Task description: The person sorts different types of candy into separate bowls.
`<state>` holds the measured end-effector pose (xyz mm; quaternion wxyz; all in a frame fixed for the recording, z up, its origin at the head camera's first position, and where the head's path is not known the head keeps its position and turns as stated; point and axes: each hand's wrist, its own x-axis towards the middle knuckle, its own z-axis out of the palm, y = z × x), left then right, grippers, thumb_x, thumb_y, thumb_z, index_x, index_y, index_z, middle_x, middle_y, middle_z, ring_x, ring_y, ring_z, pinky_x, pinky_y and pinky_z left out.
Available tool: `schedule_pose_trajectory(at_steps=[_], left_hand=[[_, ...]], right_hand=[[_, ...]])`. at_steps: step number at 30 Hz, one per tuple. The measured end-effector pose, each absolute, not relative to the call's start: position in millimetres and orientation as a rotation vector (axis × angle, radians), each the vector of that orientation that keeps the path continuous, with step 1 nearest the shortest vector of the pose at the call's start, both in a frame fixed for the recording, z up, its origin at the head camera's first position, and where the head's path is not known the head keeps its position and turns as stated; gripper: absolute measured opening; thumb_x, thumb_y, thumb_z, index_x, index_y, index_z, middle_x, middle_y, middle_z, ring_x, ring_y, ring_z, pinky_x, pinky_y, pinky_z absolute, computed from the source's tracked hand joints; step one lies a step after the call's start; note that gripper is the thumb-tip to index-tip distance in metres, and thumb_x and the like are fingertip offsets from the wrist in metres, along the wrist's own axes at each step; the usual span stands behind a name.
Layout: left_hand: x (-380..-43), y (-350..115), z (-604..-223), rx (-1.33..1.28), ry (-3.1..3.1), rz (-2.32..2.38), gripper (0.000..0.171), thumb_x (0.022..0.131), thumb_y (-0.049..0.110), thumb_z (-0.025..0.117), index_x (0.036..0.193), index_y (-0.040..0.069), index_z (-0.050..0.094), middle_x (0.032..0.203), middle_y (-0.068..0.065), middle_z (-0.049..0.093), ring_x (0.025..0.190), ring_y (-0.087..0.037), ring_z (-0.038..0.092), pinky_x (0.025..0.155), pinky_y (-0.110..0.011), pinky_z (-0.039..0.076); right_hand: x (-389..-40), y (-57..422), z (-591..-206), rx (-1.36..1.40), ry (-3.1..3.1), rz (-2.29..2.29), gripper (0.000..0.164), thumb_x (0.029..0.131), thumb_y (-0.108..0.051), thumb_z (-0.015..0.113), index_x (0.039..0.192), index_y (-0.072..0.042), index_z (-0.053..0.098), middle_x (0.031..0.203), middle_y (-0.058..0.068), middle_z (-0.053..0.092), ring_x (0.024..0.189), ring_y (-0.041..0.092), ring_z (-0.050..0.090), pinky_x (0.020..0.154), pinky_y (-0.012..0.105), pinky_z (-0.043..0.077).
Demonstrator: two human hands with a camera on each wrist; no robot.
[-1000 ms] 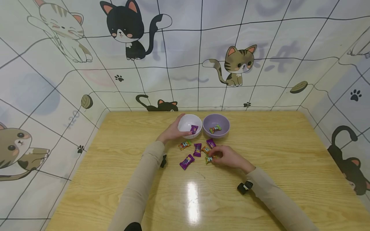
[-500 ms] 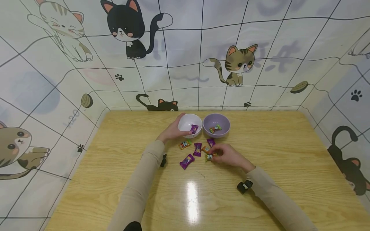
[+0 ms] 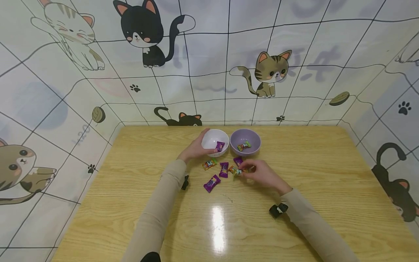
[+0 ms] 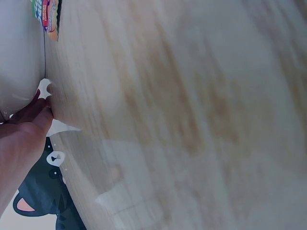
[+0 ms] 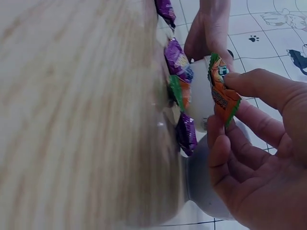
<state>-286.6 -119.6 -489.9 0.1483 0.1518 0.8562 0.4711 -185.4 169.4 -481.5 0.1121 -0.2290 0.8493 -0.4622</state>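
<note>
My left hand (image 3: 195, 147) holds the white bowl (image 3: 212, 136) by its left side, thumb at the near rim. A purple-wrapped candy (image 3: 220, 146) lies in that bowl. My right hand (image 3: 262, 174) pinches an orange candy with green wrapper ends (image 5: 224, 91) between thumb and fingertips; the right wrist view shows it raised off the table. Just beyond that hand stands the purple bowl (image 3: 234, 141), with a green-and-orange candy (image 3: 244, 146) inside. On the table in front of the bowls lie several candies, among them purple ones (image 3: 211, 183) and an orange-green one (image 3: 209, 164).
The two bowls stand side by side near the back edge of the wooden table (image 3: 147, 156). Behind and beside the table rises a white sheet (image 3: 209, 72) printed with cartoon cats and grid lines. Each wrist carries a small black camera (image 3: 278, 210).
My right hand has moved slightly away from me, toward the bowls, and carries the orange-green candy up with it. The left hand stays on the white bowl.
</note>
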Motion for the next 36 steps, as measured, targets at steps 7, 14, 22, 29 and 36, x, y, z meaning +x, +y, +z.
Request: schedule_pose_trajectory(at_steps=[7, 14, 22, 29, 36], left_hand=[[-286.0, -119.0, -489.6, 0.436, 2.459, 1.36, 0.104, 0.079, 0.025, 0.082, 0.156, 0.019, 0.013, 0.149, -0.02, 0.034, 0.128, -0.036, 0.042, 0.105, -0.049, 0.035], [-287.3, -119.1, -492.7, 0.452, 2.458, 1.362, 0.103, 0.079, 0.026, 0.081, 0.156, 0.018, 0.013, 0.149, -0.02, 0.034, 0.128, -0.037, 0.043, 0.104, -0.049, 0.036], [-286.3, -118.8, -490.3, 0.448, 2.469, 1.359, 0.103, 0.078, 0.026, 0.082, 0.156, 0.02, 0.014, 0.147, -0.02, 0.036, 0.126, -0.036, 0.044, 0.102, -0.049, 0.038], [-285.2, -118.9, -489.4, 0.46, 2.463, 1.36, 0.103, 0.079, 0.025, 0.081, 0.156, 0.019, 0.013, 0.147, -0.021, 0.036, 0.126, -0.036, 0.044, 0.102, -0.048, 0.038], [-285.9, -119.2, -490.0, 0.458, 2.463, 1.361, 0.103, 0.079, 0.026, 0.081, 0.156, 0.019, 0.013, 0.148, -0.02, 0.035, 0.127, -0.036, 0.043, 0.103, -0.049, 0.037]], right_hand=[[-185.2, 172.8, -472.0, -0.667, 2.521, -1.395, 0.019, 0.082, -0.006, 0.074, 0.101, -0.006, 0.071, 0.096, 0.004, 0.068, 0.087, 0.019, 0.06, 0.072, 0.031, 0.051], [-188.3, 179.8, -462.8, -0.726, 2.608, -1.435, 0.015, 0.083, -0.005, 0.074, 0.098, -0.007, 0.073, 0.092, 0.002, 0.07, 0.083, 0.018, 0.061, 0.067, 0.028, 0.051], [-190.2, 191.1, -458.6, -0.711, 2.644, -1.526, 0.015, 0.086, -0.006, 0.072, 0.101, -0.003, 0.072, 0.094, 0.007, 0.07, 0.084, 0.017, 0.061, 0.066, 0.03, 0.051], [-193.7, 198.5, -458.3, -0.68, 2.712, -1.528, 0.014, 0.086, -0.007, 0.073, 0.1, -0.004, 0.072, 0.095, 0.006, 0.07, 0.085, 0.016, 0.06, 0.066, 0.027, 0.05], [-198.6, 202.2, -456.0, -0.645, 2.74, -1.55, 0.015, 0.087, -0.007, 0.071, 0.102, -0.004, 0.072, 0.097, 0.007, 0.069, 0.087, 0.018, 0.059, 0.067, 0.03, 0.05]])
